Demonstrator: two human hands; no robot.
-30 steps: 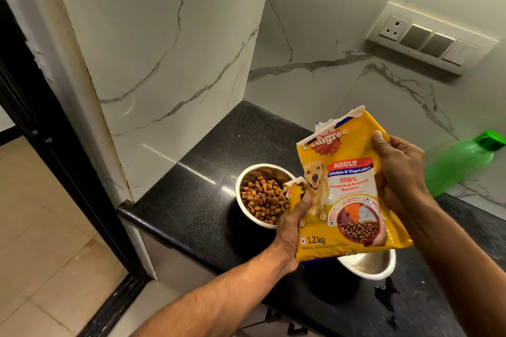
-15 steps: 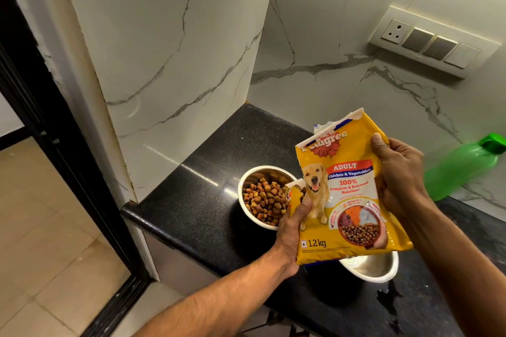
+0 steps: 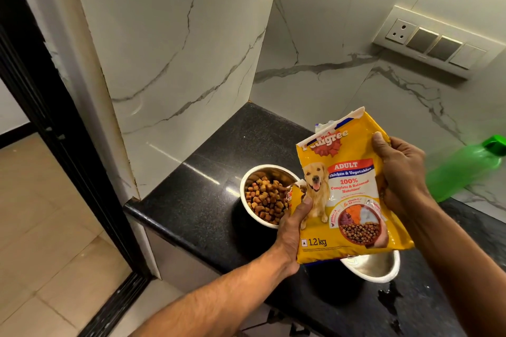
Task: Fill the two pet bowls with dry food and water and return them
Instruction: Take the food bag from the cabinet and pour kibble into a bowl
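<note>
A yellow dry dog food bag [image 3: 347, 194] is held up over the black counter [image 3: 191, 200]. My left hand [image 3: 294, 224] grips its torn lower-left corner, and my right hand [image 3: 401, 172] grips its right edge. Behind the bag's left side stands a steel bowl [image 3: 254, 180] holding brown kibble [image 3: 264, 198]. A second steel bowl [image 3: 376, 267] sits under the bag's bottom edge, mostly hidden; its visible part shows bare metal. A green water bottle [image 3: 465, 169] leans against the wall at the right.
Marble walls enclose the counter on the left and back. A switch panel [image 3: 435, 41] is on the back wall. Water drops [image 3: 388, 301] lie on the counter near the second bowl. A dark door frame [image 3: 54, 131] and tiled floor lie to the left.
The bag and both hands stay almost in the same place over the bowls. The view has shifted slightly. No kibble is seen falling.
</note>
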